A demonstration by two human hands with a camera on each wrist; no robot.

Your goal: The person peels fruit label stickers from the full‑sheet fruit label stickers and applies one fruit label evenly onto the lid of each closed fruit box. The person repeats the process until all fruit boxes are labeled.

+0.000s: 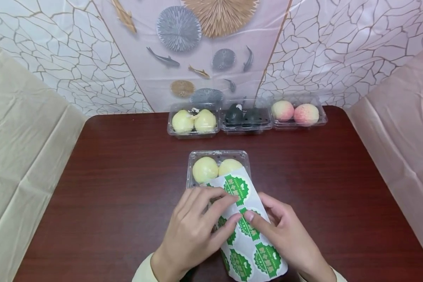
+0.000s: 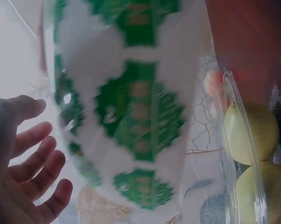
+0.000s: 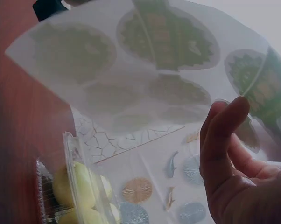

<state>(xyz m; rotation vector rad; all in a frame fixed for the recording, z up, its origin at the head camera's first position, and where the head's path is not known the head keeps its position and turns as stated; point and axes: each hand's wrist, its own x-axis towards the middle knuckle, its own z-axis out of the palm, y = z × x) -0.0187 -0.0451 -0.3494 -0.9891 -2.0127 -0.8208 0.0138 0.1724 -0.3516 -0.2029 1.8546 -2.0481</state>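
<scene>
A white sheet of green leaf-printed stickers (image 1: 265,259) slants over the table's near side. My right hand (image 1: 285,231) holds it at its right edge, thumb on the printed face and fingers behind. Above the sheet's left side is my left hand (image 1: 194,227), its thumb and forefinger spread and pointing at the stickers. In the left wrist view, the left fingers (image 2: 35,165) are loosely bent beside the sheet with nothing between them. Beyond the hands stands a clear plastic box (image 1: 218,152) with two pale yellow pears (image 1: 205,169); the sheet overlaps its near part.
Three clear boxes line the table's back edge: one with yellow pears (image 1: 183,122), one with dark fruit (image 1: 235,116), one with pink peaches (image 1: 306,114). A dark object (image 3: 48,8) shows past the sheet. Cloth hangs around the brown table (image 1: 127,164).
</scene>
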